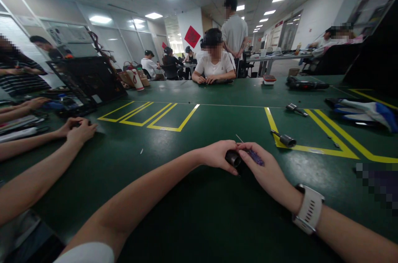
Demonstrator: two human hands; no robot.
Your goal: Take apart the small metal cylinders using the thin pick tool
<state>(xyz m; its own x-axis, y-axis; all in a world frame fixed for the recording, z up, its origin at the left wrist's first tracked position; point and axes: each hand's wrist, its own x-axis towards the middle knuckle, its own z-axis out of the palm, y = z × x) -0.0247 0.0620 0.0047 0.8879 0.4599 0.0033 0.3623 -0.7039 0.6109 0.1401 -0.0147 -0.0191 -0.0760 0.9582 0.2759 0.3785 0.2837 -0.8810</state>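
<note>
Your green counter (199,213) fills most of the view, marked with yellow tape outlines (149,115) on the left and more on the right. A person in a white shirt (214,66) sits at its far edge, and another stands just behind. At your left an open black case (88,82) stands on the counter, and a co-worker's arms (46,142) lie stretched beside yours, their hands clasped together near the case.

Your two hands meet at the middle of the counter. Your left hand (217,155) is closed around a small dark cylinder (232,158), fingers curled over its top, the cylinder held just above the counter. Your right hand (264,169), with a white watch (309,209) at the wrist, grips a purple-handled screwdriver (253,156); its thin tip pokes out behind your left hand.

To the right, well apart from your hands, a similar cylinder with a rod (284,138) lies across a tape line, and another (295,108) lies farther back.
</note>
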